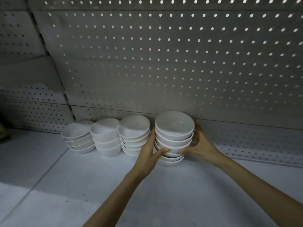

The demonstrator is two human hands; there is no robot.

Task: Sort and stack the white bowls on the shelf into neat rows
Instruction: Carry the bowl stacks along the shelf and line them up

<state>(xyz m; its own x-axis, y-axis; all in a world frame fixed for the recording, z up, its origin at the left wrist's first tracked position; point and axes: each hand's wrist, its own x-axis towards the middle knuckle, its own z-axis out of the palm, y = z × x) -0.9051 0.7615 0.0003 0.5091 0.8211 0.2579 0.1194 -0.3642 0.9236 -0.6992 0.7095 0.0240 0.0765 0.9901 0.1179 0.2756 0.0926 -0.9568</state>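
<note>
The bowl stack [174, 128] hides fingertips of the left hand [147, 155].

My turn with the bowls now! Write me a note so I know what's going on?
Hands: left hand and right hand both grip the rightmost stack by its sides.
Where: four stacks stand in a row on the shelf, along the back wall.
Done: the row is formed.
Left: the far-left stack leans, and the held stack's lower bowls sit offset. Straighten both.

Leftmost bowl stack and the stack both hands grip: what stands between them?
Head view: two more bowl stacks, the second stack and the third stack, then the left hand on the gripped stack.
</note>
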